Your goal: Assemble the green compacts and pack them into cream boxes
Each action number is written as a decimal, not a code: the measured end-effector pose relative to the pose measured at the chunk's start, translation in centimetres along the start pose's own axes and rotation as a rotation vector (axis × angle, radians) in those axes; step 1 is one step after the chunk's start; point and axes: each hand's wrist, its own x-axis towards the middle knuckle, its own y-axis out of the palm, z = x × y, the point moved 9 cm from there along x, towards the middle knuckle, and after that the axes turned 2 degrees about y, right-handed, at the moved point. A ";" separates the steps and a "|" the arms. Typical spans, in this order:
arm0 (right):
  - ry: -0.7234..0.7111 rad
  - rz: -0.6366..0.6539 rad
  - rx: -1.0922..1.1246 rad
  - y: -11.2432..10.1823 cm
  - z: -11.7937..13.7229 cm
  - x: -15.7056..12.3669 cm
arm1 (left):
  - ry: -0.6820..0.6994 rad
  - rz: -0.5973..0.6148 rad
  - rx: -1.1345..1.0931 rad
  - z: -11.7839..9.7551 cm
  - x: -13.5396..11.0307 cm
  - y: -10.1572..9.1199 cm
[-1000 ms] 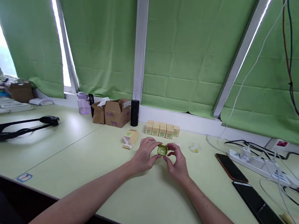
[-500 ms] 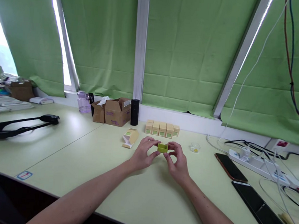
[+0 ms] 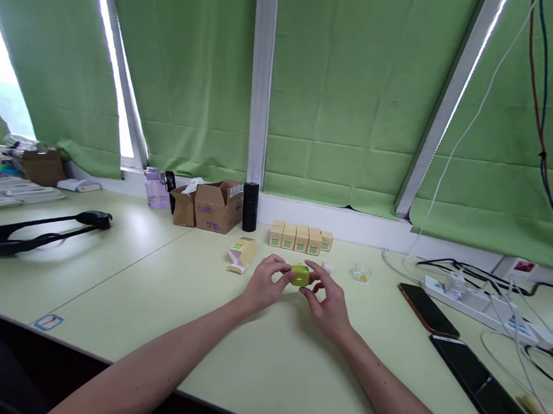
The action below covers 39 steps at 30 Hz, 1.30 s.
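A small, rounded, glossy yellow-green case (image 3: 300, 275) is held up above the middle of the table. My left hand (image 3: 267, 281) pinches its left side between thumb and fingers. From the right, my right hand (image 3: 329, 300) closes around it, fingertips along the right and upper edge and the thumb below. Just behind the right hand a small white object (image 3: 328, 267) lies on the table, partly covered by the fingers. To the left, an opened cardboard carton (image 3: 242, 255) with a green label rests on its side.
Several small cardboard boxes (image 3: 296, 238) stand in a row behind my hands. A clear dish (image 3: 360, 273) sits to the right. Farther right lie a phone (image 3: 429, 308), a tablet (image 3: 487, 386) and a power strip (image 3: 474, 305) with cables. A black bottle (image 3: 250, 207) stands at the back.
The green case has turned in my hands: its hollow inside showed before, and now a smooth rounded face shows. The small white object has come into sight behind my right hand.
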 end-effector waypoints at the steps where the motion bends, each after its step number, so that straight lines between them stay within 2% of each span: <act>1: 0.009 -0.002 0.003 0.0 -0.1 0.0 | -0.005 -0.001 0.006 0.0 0.0 0.0; 15: 0.025 0.037 0.003 0.2 -0.3 0.2 | 0.013 -0.017 0.011 0.2 0.0 -0.2; 24: 0.125 0.017 0.140 0.0 -0.7 0.4 | 0.156 -0.039 0.062 -1.2 -0.1 -0.7; 33: 0.238 0.016 0.258 0.4 -1.9 0.2 | 0.328 0.023 0.197 -2.6 -0.7 0.0; 39: 0.248 0.048 0.268 0.9 -2.0 0.1 | 0.412 0.084 0.285 -3.4 -1.2 0.9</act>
